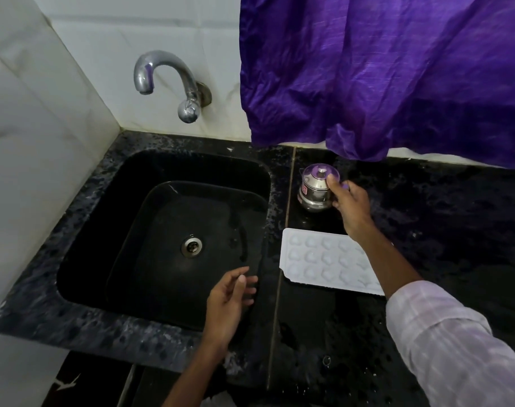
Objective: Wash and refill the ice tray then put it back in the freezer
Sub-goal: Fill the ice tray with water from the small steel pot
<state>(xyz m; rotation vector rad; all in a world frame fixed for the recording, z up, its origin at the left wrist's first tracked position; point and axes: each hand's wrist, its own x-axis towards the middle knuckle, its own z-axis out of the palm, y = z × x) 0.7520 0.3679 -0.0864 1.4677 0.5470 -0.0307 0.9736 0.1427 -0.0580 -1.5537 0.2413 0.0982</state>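
My right hand (348, 205) has its fingers (332, 183) closed around the side of a small steel jug (316, 188) standing on the black worktop (441, 218). My left hand (226, 304) hovers open, fingers spread, holding nothing, over the near right edge of the black sink (103, 195). The white ice tray (323, 259) lies flat on the worktop just right of the sink, under my right forearm, near the jug. A tap (165, 80) juts from the tiled wall.

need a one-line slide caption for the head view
Right hand grips a small steel kettle on the black counter behind the white ice tray; left hand open by the sink.
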